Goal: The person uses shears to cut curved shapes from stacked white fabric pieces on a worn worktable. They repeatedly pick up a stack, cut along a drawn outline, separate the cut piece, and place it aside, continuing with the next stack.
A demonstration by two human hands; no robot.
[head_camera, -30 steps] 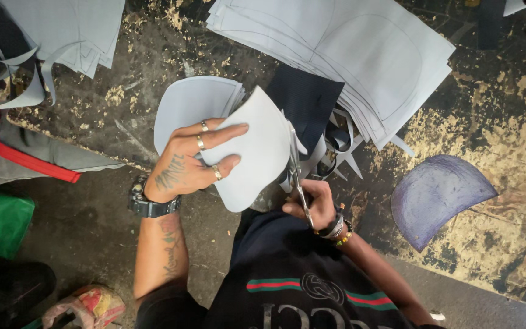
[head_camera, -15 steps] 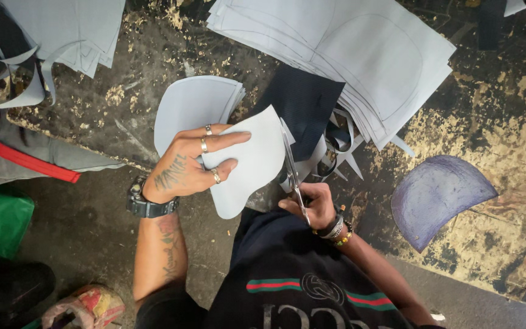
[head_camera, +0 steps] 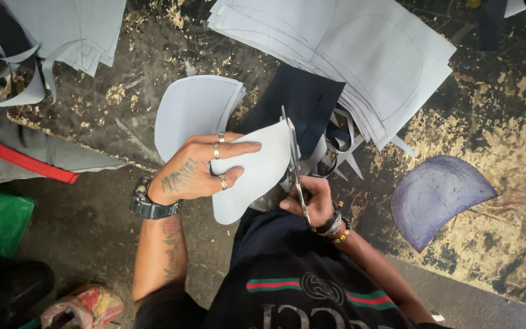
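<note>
Left hand [head_camera: 199,170] fingers spread, pinching pale sheet [head_camera: 257,173]; right hand [head_camera: 312,201] clenched around scissors [head_camera: 293,161], blades upright

no packages, labels, signs or screens in view — none at all.

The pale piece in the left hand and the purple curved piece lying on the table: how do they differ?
The pale piece is light grey-white; the purple piece is dark violet. The pale piece is held up by the left hand, with scissors in the right hand at its edge; the purple piece lies flat and untouched on the table. Both are thin, with one rounded edge.
</note>
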